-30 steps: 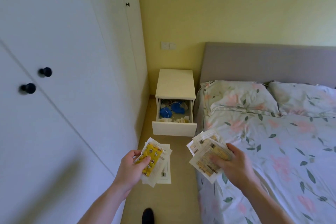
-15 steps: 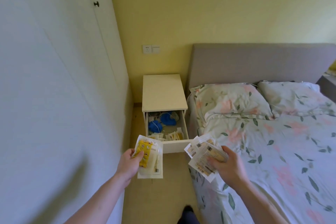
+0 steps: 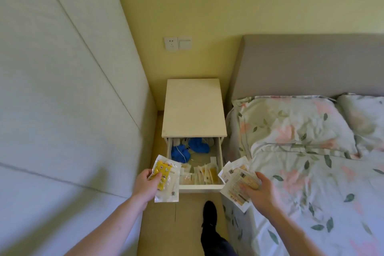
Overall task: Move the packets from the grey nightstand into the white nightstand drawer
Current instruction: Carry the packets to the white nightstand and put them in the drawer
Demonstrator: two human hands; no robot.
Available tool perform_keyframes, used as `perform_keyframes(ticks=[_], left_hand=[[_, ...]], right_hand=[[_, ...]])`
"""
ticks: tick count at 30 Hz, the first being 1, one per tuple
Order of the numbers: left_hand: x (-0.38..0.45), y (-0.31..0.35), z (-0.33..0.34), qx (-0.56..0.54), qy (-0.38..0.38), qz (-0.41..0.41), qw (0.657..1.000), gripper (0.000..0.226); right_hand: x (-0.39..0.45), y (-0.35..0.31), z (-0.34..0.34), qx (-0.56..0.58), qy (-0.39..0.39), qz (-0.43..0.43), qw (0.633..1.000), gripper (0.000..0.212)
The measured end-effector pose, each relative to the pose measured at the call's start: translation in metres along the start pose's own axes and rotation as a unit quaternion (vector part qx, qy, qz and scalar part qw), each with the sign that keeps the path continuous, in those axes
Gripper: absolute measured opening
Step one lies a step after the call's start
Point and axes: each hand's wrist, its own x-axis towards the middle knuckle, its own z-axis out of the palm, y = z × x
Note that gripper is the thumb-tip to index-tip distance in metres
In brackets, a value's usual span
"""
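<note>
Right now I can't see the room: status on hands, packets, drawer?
Left hand grips yellow packet stack. Right hand grips fanned packets. White nightstand drawer open, nothing blocking.

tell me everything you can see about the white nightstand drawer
The drawer is white, boxy and pulled fully open from the white nightstand beside the bed. Inside lie blue bundles, thin white cords and, at the front, a row of pale packets. Neither hand touches it.
</note>
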Motion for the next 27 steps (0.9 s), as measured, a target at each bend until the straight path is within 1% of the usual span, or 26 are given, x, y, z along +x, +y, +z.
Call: perform_keyframes(ticks=[3,7,10,13,18,21,24,27], left_hand=[[0.043,0.008,0.019,0.019,0.007,-0.032,0.999,0.015],[0.101,0.007,0.045,0.04,0.009,-0.063,0.997,0.014],[0.151,-0.008,0.066,0.056,-0.005,-0.079,0.995,0.014],[0.201,-0.034,0.09,0.089,-0.003,-0.094,0.992,0.016],[0.267,-0.076,0.131,0.141,-0.006,-0.087,0.986,0.011],[0.291,-0.102,0.149,0.171,0.0,-0.079,0.982,0.009],[0.306,-0.12,0.162,0.215,0.016,-0.054,0.975,0.006],[0.315,-0.132,0.167,0.277,0.033,-0.005,0.96,0.003]], right_hand=[[0.062,-0.002,0.006,-0.013,-0.032,0.021,0.999,0.032],[0.133,0.0,0.024,-0.012,-0.044,0.067,0.997,0.039],[0.183,0.016,0.048,0.003,-0.041,0.107,0.993,0.037],[0.222,0.039,0.074,0.009,-0.026,0.143,0.989,0.032],[0.278,0.088,0.123,0.021,0.007,0.207,0.978,0.032],[0.299,0.118,0.151,0.028,0.012,0.221,0.975,0.022],[0.316,0.138,0.174,0.042,0.007,0.243,0.969,0.021],[0.326,0.151,0.194,0.052,0.005,0.254,0.966,0.019]])
